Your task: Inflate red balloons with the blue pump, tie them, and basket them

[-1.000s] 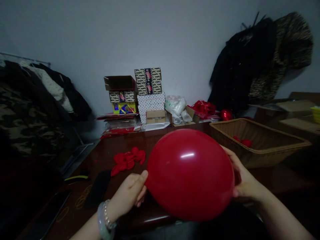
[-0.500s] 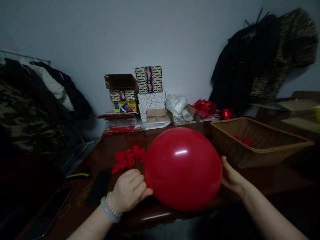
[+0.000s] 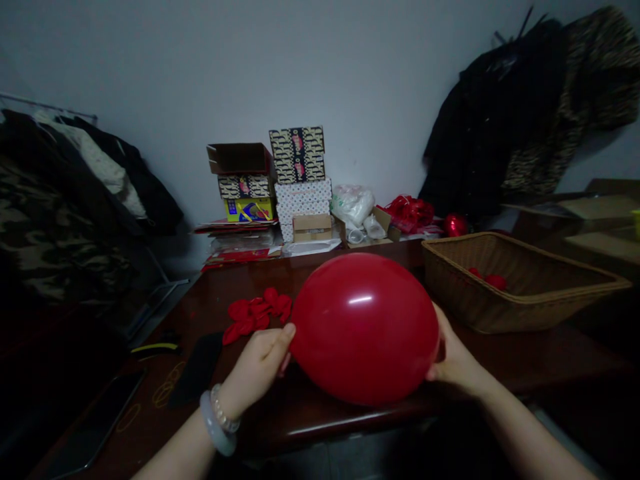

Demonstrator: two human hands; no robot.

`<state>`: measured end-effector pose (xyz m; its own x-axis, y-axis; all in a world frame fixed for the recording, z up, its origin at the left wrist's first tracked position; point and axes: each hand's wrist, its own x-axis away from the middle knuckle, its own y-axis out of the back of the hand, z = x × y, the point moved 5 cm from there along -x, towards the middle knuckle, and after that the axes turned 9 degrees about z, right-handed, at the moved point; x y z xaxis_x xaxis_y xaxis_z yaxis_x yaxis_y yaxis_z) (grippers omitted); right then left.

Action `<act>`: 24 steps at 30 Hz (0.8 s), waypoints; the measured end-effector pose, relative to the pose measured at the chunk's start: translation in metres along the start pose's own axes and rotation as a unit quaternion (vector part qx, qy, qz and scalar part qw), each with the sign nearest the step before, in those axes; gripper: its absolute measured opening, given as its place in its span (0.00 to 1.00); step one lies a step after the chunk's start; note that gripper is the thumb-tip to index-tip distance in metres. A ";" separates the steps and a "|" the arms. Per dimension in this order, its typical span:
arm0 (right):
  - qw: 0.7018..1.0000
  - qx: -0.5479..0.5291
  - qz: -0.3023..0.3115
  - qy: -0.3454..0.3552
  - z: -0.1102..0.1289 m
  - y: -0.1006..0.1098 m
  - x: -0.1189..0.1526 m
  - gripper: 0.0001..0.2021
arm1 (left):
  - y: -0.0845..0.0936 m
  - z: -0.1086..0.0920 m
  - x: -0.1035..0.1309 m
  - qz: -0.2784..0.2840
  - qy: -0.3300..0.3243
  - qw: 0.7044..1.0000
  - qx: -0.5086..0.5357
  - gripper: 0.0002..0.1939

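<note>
Plainly, the left hand point(image 3: 259, 363) has its fingers closed on the narrow end of a red balloon point(image 3: 365, 333), while the right hand point(image 3: 456, 357) cups the opposite side, fingers spread open. The balloon is held over the bench point(image 3: 505, 367) near its front edge. Behind, a patterned box point(image 3: 297, 155) reads "POMELO" sideways.

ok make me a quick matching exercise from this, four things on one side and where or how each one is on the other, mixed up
Things
1. balloon
2. basket
3. phone
4. small box

Places and states
A. woven, at the right
B. in front of the dotted box
C. inflated, between the left hand and the right hand
D. lying flat at the lower left, screen dark

Right pairs: 1-C, 2-A, 3-D, 4-B
</note>
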<state>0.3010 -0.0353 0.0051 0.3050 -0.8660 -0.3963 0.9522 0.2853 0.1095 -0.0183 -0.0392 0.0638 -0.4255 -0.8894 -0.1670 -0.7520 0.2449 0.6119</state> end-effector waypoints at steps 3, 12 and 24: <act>0.991 0.103 -0.059 0.053 0.010 0.004 0.001 0.66 | 0.006 0.005 -0.008 -0.046 0.061 0.992 0.098 0.29; 0.989 0.108 -0.074 -0.066 -0.057 -0.031 -0.024 0.48 | 0.050 -0.006 -0.013 -0.279 -0.014 0.959 -0.045 0.24; 0.901 0.383 0.163 -0.121 -0.097 -0.151 -0.040 0.09 | 0.063 -0.031 -0.007 -0.335 -0.025 0.885 -0.322 0.25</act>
<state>0.1436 -0.0043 -0.0837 0.4776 -0.8782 -0.0280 0.5154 0.2541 0.8184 -0.0474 -0.0297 0.1275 -0.0271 -0.7300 -0.6829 -0.4084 -0.6154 0.6742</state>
